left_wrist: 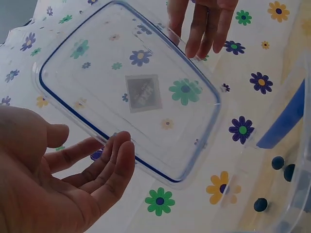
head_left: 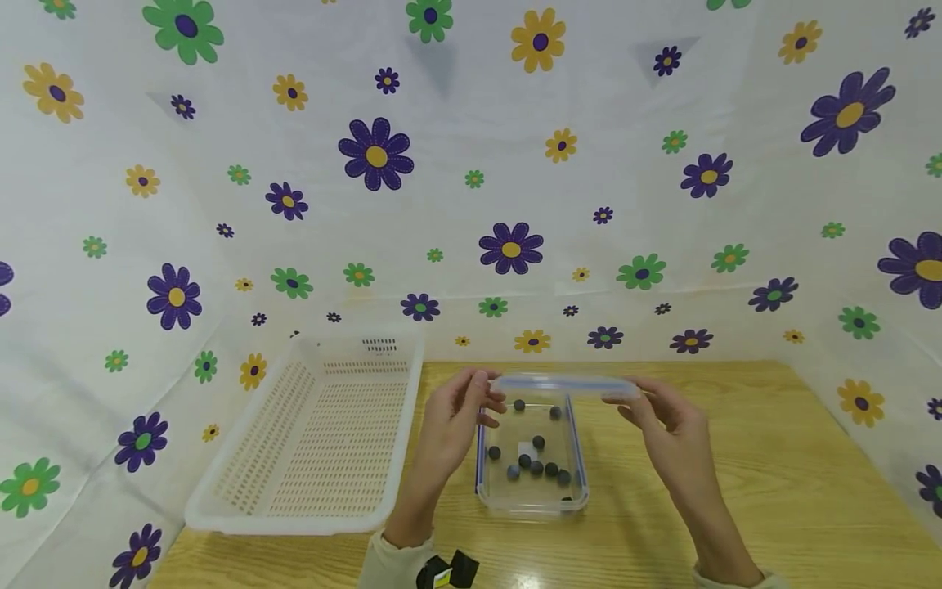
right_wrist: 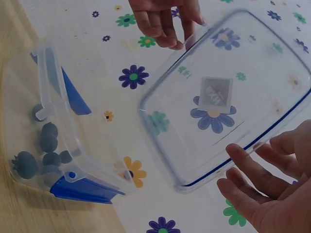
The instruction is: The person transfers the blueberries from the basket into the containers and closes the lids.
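A clear rectangular lid with a blue seal point(head_left: 565, 384) is held up above the far end of a clear container. My left hand point(head_left: 450, 417) holds its left edge, fingers curled at the rim in the left wrist view. At the other edge my right hand point(head_left: 673, 429) holds the lid, its fingers point(right_wrist: 243, 160) bent along the rim. Below, the open container point(head_left: 581, 483) with blue side clips point(right_wrist: 82, 189) rests on the table. Several blueberries point(head_left: 539, 442) lie scattered on its bottom. A square label point(left_wrist: 144, 93) shows on the lid.
A white perforated plastic basket point(head_left: 294, 523) stands on the left of the wooden table point(head_left: 773, 491). Behind and at both sides hangs a white cloth point(head_left: 456, 221) with printed flowers.
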### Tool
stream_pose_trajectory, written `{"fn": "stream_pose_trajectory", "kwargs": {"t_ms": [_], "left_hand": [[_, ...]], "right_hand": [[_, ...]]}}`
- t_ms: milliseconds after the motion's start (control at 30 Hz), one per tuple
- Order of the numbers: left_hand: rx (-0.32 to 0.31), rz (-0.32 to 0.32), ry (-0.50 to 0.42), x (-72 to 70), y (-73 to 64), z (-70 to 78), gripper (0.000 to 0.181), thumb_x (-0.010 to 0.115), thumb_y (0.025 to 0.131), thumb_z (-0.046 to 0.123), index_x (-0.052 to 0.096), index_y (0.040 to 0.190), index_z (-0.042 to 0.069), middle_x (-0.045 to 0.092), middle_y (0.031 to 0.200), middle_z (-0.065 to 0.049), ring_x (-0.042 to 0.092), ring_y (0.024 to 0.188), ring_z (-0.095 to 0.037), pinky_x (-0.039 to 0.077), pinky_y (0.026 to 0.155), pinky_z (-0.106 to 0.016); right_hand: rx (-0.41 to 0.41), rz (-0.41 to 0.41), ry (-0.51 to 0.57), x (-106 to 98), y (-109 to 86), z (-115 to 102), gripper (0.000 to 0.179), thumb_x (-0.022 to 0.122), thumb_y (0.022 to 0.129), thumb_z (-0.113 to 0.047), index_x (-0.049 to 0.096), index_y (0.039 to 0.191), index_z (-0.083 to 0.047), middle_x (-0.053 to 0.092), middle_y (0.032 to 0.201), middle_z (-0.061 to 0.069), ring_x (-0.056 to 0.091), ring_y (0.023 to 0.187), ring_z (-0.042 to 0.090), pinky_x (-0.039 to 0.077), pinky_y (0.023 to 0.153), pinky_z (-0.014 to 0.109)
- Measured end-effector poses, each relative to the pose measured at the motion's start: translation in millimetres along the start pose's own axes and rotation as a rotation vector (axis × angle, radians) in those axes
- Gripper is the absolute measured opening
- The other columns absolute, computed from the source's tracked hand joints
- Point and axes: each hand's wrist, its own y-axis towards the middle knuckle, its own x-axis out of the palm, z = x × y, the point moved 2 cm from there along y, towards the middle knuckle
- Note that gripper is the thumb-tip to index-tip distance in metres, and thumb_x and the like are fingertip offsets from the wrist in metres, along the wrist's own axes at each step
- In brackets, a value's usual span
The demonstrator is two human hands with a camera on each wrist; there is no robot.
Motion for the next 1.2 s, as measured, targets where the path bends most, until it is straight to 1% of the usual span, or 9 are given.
{"fn": "stream_pose_trajectory", "kwargs": {"t_ms": [133,233,333,500,733,833,933,1067,1200], "left_hand": [[-0.057,0.016,0.059,-1.2,0.3,-7.4,0.022,0.059,0.106,0.021,0.066,0.114,0.001,0.066,0.095,-0.013,0.065,0.075,-0.019,0.061,0.067,-0.038],[-0.081,0.009,0.099,-3.3,-1.4,-14.1,0.018,0.065,0.102,0.013,0.064,0.116,0.003,0.068,0.096,-0.015,0.063,0.071,-0.018,0.060,0.066,-0.043],[-0.095,0.000,0.127,-5.8,-3.0,-21.3,0.025,0.069,0.098,0.008,0.063,0.122,0.003,0.068,0.093,-0.015,0.063,0.068,-0.019,0.060,0.065,-0.046],[-0.110,-0.014,0.174,-10.4,-3.4,-31.1,0.033,0.070,0.098,0.010,0.063,0.129,0.002,0.068,0.097,-0.016,0.066,0.072,-0.020,0.060,0.063,-0.033],[-0.152,-0.052,0.271,-11.8,-5.4,-46.2,0.039,0.069,0.099,0.010,0.064,0.137,0.001,0.068,0.102,-0.013,0.067,0.071,-0.016,0.061,0.065,-0.043],[-0.160,-0.062,0.321,-9.1,-8.8,-53.5,0.038,0.068,0.100,0.010,0.064,0.136,-0.001,0.069,0.102,-0.013,0.067,0.068,-0.013,0.061,0.063,-0.041],[-0.158,-0.062,0.378,-7.0,-13.0,-58.8,0.038,0.068,0.100,0.010,0.064,0.135,-0.003,0.069,0.103,-0.014,0.066,0.067,-0.012,0.060,0.058,-0.033],[-0.120,-0.056,0.467,-5.7,-17.1,-61.5,0.037,0.069,0.099,0.011,0.065,0.132,-0.004,0.068,0.103,-0.015,0.065,0.069,-0.014,0.055,0.054,-0.023],[-0.100,-0.058,0.546,-4.6,-17.6,-60.9,0.037,0.071,0.098,0.012,0.066,0.131,-0.005,0.068,0.103,-0.015,0.066,0.072,-0.017,0.053,0.057,-0.023]], "right_hand": [[0.060,-0.029,-0.037,4.2,0.0,9.1,0.030,0.059,0.106,-0.024,0.068,0.123,-0.001,0.073,0.111,0.002,0.068,0.096,0.009,0.057,0.082,0.022],[0.108,-0.075,-0.029,9.2,0.9,15.6,0.033,0.065,0.103,-0.025,0.066,0.129,-0.004,0.073,0.115,0.016,0.070,0.095,0.010,0.059,0.079,0.026],[0.146,-0.112,-0.032,14.5,0.9,20.2,0.038,0.069,0.101,-0.023,0.064,0.135,-0.007,0.071,0.120,0.020,0.070,0.094,0.010,0.061,0.075,0.030],[0.158,-0.153,-0.064,21.9,1.5,29.9,0.040,0.070,0.100,-0.021,0.064,0.136,-0.006,0.072,0.118,0.021,0.072,0.095,0.021,0.062,0.071,0.034],[0.204,-0.190,-0.143,30.2,0.4,44.1,0.042,0.069,0.100,-0.021,0.063,0.139,-0.004,0.069,0.124,0.022,0.069,0.105,0.033,0.061,0.076,0.029],[0.214,-0.206,-0.182,32.2,-0.7,47.5,0.042,0.069,0.100,-0.021,0.063,0.138,-0.003,0.068,0.127,0.022,0.069,0.106,0.034,0.061,0.078,0.030],[0.216,-0.220,-0.233,33.8,-1.9,49.6,0.042,0.070,0.100,-0.019,0.064,0.137,-0.002,0.068,0.128,0.021,0.069,0.106,0.034,0.061,0.079,0.031],[0.201,-0.234,-0.294,36.0,-3.6,49.8,0.042,0.071,0.099,-0.019,0.065,0.136,-0.001,0.068,0.128,0.022,0.070,0.104,0.035,0.061,0.078,0.035],[0.189,-0.237,-0.331,38.3,-5.8,49.9,0.041,0.072,0.097,-0.017,0.065,0.134,0.000,0.067,0.128,0.024,0.070,0.100,0.035,0.061,0.073,0.036]]}}
